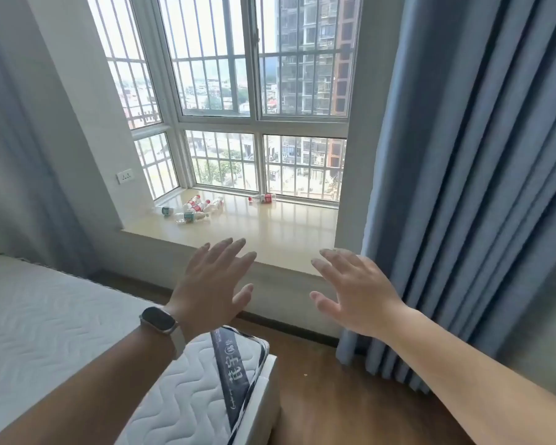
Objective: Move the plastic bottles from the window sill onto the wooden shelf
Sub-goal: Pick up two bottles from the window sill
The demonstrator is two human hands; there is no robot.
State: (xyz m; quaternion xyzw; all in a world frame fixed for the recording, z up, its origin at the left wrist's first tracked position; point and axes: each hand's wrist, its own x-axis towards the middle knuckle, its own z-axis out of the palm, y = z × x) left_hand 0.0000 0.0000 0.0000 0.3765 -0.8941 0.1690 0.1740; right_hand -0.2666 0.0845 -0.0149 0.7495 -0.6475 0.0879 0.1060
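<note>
Several clear plastic bottles (196,207) with red or green labels lie on their sides in a loose heap at the far left of the beige window sill (270,236). One more red-labelled bottle (264,198) lies apart, against the window frame near the middle. My left hand (214,281), with a watch on its wrist, and my right hand (355,289) are both held out with fingers spread and empty, in front of the sill's near edge and well short of the bottles. No wooden shelf is in view.
A white quilted mattress (77,316) fills the lower left, its corner under my left forearm. A blue curtain (463,187) hangs at the right down to the wooden floor (328,390). A grey curtain hangs at the left, and a wall socket (125,176) sits beside the window.
</note>
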